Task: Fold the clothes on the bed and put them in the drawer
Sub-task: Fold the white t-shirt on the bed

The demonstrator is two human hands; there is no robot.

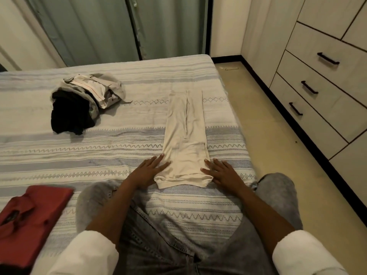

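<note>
Resting flat on the bed [119,124], both hands flank the near end of a cream garment [185,135] that is folded into a long narrow strip running away from the person. The left hand [148,171] lies with its fingers [158,160] straight and slightly spread, their tips on the strip's left edge; nothing is gripped. The right hand [222,172] mirrors it, fingers [208,164] straight and loosely spread, tips touching the strip's right edge near its hem, also holding nothing. Between the two sets of fingers the hem end of the garment lies flat on the striped bedspread, while the rest of it stretches well beyond the fingertips toward the far side of the bed. Far past the left fingers and off to their left sits a loose pile [85,102] of unfolded clothes, dark fabric at the front and grey and white pieces behind it. Behind the left hand, at the near left edge of the bed, a red shirt [33,217] lies folded. The person kneels on the bed in grey jeans [158,251], white sleeves [87,255] pushed up on both forearms. Out beyond the right fingers, across a strip of floor [264,126], stands a pale cabinet with drawers [321,90], all closed, each with a dark bar handle.
</note>
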